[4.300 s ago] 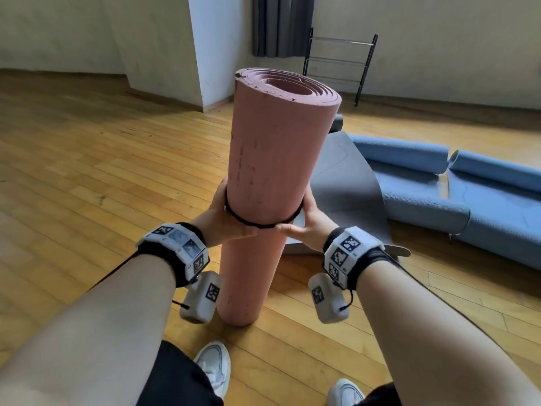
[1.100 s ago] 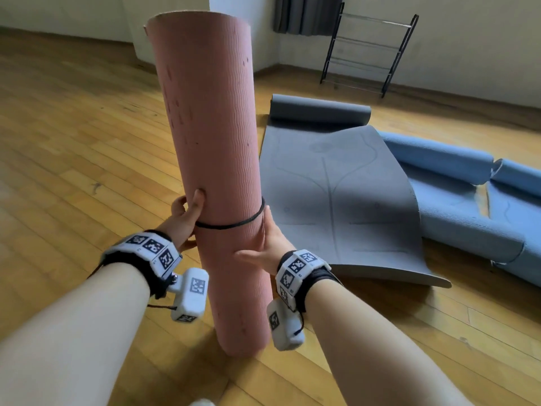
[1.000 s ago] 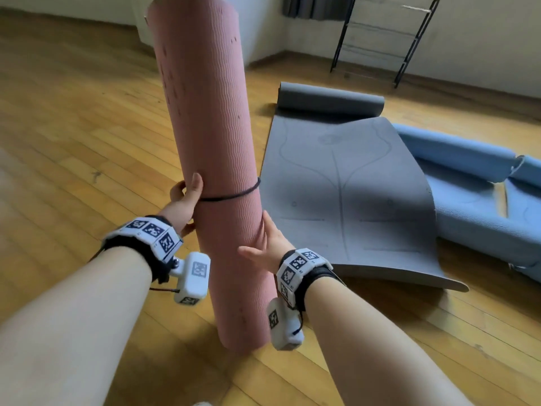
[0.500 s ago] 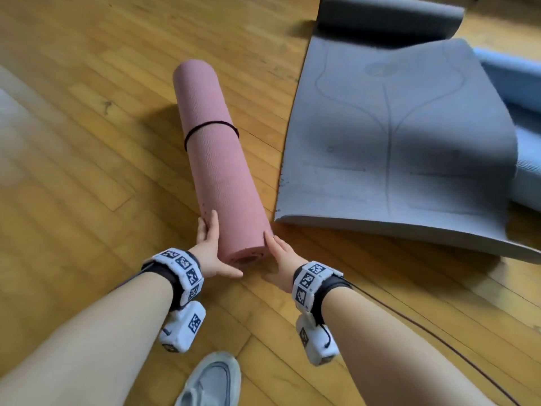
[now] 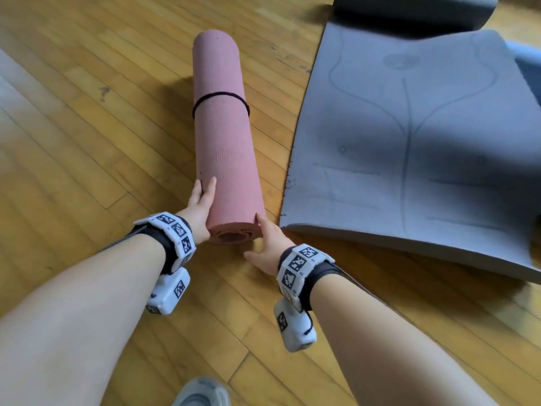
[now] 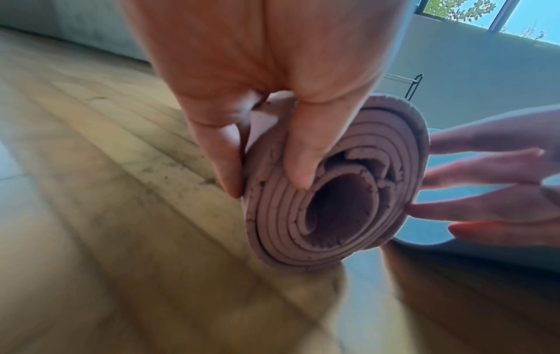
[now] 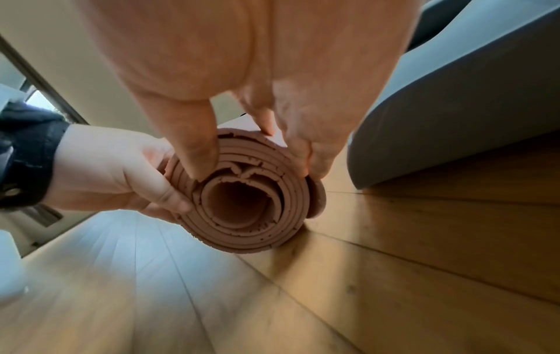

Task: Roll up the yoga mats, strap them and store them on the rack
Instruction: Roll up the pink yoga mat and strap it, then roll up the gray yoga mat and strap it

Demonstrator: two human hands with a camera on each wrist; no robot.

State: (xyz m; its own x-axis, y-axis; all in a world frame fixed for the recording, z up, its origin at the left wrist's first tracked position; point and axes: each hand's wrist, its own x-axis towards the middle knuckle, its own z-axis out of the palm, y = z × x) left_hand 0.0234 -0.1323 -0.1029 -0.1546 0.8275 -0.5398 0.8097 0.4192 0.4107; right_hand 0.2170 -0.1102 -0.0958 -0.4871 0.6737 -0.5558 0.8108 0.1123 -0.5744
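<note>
Your left hand (image 5: 201, 206) grips the near end of the rolled pink mat (image 5: 227, 148), fingers along its left side and thumb on the spiral end face. The mat lies on the wooden floor (image 5: 87, 148) with a black strap (image 5: 220, 98) around its far half. Your right hand (image 5: 267, 244) holds the near end's right side, thumb on the end face, just beside the unrolled grey mat (image 5: 409, 142).
</note>
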